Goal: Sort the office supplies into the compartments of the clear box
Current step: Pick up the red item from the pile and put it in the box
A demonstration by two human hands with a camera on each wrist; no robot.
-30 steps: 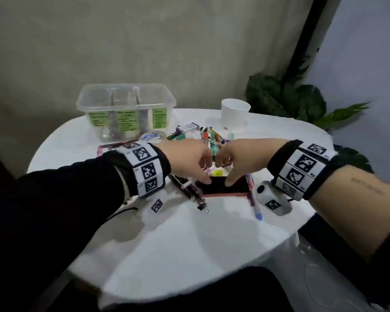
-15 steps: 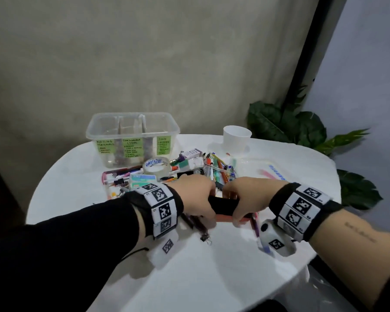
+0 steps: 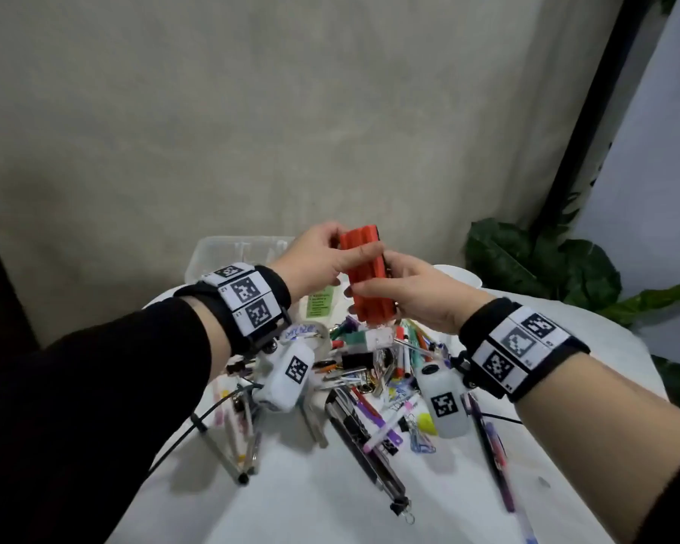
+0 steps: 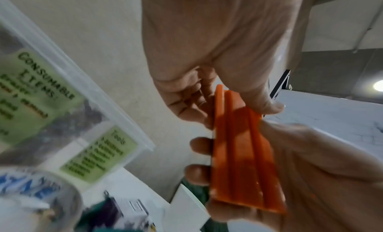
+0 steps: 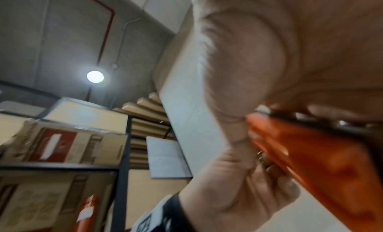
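Observation:
Both hands hold an orange ribbed eraser block with a black felt side upright in the air, above the pile of supplies. My left hand grips its upper end, thumb across the front. My right hand grips its lower end from the right. The left wrist view shows the block between the left hand's fingers and the right hand. The right wrist view is blurred, with the block at lower right. The clear box stands behind my left hand, partly hidden; its green labels read "Consumable items" and "Tools".
On the white round table below the hands lies a pile of pens, markers, binder clips and a tape roll. A white cup stands at the back right, and a leafy plant is beyond the table edge.
Both hands have lifted the block off the table and raised it toward the box. It has turned from lying flat, black side up, to upright with its orange side facing me.

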